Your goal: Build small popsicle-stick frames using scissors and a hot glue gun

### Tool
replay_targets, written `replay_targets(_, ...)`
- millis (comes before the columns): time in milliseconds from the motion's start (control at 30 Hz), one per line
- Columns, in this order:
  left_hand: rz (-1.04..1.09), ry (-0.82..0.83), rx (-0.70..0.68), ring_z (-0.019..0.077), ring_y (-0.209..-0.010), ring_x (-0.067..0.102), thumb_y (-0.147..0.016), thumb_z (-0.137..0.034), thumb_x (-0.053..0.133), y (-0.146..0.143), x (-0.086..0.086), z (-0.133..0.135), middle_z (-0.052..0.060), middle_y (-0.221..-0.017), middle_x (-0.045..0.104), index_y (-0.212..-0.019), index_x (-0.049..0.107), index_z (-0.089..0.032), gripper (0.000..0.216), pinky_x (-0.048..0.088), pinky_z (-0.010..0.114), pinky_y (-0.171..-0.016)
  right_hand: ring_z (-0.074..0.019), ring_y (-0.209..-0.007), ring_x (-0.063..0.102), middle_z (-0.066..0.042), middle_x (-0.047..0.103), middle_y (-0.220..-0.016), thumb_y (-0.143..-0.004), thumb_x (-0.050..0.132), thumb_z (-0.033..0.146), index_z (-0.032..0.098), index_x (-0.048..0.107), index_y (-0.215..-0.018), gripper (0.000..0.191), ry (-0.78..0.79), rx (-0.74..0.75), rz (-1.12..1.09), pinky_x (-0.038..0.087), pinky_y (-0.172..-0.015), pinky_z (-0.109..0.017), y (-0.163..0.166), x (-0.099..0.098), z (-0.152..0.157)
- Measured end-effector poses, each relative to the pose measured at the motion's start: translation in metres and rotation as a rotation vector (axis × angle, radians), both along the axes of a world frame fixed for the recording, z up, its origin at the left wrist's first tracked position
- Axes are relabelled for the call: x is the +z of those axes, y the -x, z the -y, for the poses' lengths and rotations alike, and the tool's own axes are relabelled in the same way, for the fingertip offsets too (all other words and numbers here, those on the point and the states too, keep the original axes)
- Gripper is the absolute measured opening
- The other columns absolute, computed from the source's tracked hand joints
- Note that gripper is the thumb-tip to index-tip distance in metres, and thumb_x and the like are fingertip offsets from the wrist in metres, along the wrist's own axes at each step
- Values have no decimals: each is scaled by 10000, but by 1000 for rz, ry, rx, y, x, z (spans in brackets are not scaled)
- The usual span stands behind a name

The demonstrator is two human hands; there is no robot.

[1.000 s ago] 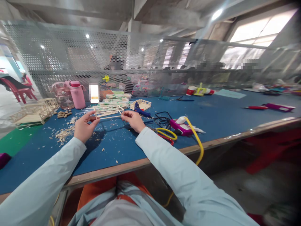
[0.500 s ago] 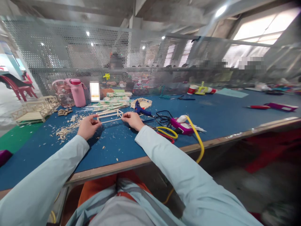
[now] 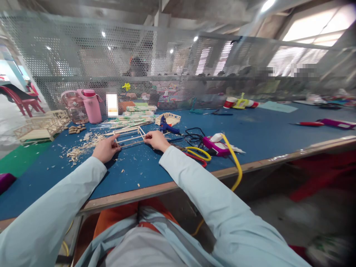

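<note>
A small frame of thin wooden sticks is held low over the blue table. My left hand pinches its left end and my right hand pinches its right end, fingers closed on the sticks. Both light blue sleeves reach forward from the table's near edge. Wood chips and shavings lie just left of my left hand.
A pink glue gun with a yellow cord, scissors and a blue tool lie right of my hands. Behind are stick bundles, a pink bottle, a finished stick model and a perforated metal screen.
Both hands have lowered the stick frame closer to the table and slightly tilted it. The camera has tipped a little, so the table sits higher in view.
</note>
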State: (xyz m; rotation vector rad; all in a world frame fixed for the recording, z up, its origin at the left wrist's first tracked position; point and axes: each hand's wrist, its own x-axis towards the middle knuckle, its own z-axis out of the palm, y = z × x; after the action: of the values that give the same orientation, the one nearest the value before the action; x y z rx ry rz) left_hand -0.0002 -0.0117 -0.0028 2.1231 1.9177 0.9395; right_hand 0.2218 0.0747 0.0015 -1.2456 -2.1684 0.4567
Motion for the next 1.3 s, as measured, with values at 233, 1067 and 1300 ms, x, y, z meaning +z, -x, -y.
replay_targets(233,34,26,66,214,-704,641,-644,-293,617,-4,4,3,15,-702,707,-1255,505,-151,637,454,295,-726,-130,-609,546,-9,628,-605,-622,665,169,148,676,-682,65,12,14,-28,394,-629,-235,1,-3,-2)
replay_targets(1067,12,72,54,201,-753,636,-674,-251,576,-9,5,6,31,-798,716,-1272,483,-135,616,443,287,-756,-255,-927,567,-157,622,-997,-794,489,294,136,546,-1041,299,-283,-489,216,417,-775,-337,-73,32,-52)
replay_targets(1300,35,82,49,184,-767,635,-683,-267,570,-10,3,5,36,-829,716,-1277,473,-130,617,440,270,-758,-222,-720,549,-99,599,-702,-792,479,349,127,595,-818,252,-355,-353,-130,423,-668,-321,-92,58,-31)
